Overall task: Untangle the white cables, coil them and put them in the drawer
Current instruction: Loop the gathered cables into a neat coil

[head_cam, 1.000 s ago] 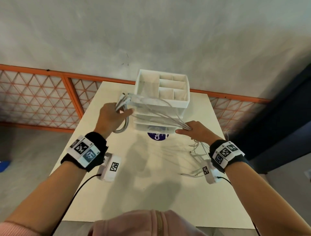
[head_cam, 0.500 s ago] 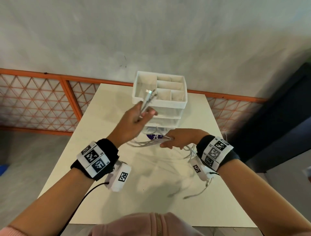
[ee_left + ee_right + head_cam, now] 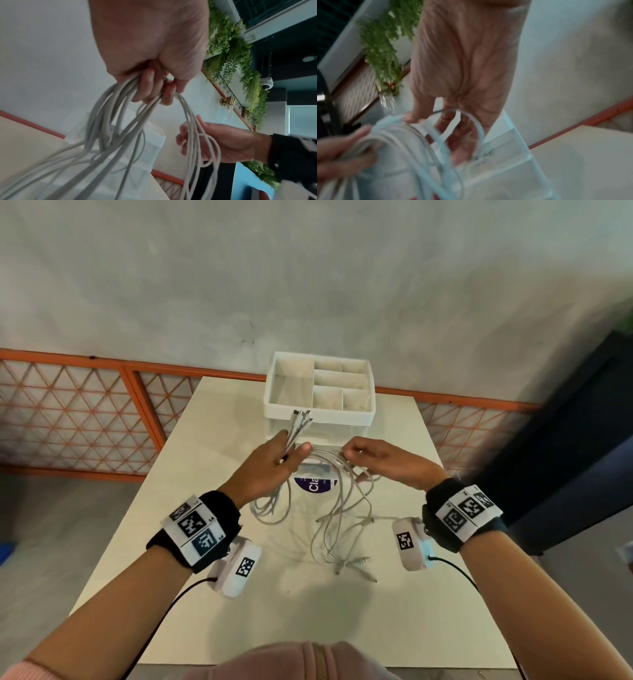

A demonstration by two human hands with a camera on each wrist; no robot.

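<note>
Left hand point(image 3: 265, 465) fisted; right hand point(image 3: 383, 460) fingers point(image 3: 419, 108) seemingly loosely curled.

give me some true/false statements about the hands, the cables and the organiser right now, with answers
1. The left hand grips a bundle of white cables. True.
2. The cable plugs point up above the left fist. True.
3. The right hand rests flat on the table. False: it is raised, its fingers among the cable loops.
4. All the cables are coiled inside the white drawer organiser. False: they hang loose over the table.
5. The organiser's top tray has dividers. True.
</note>
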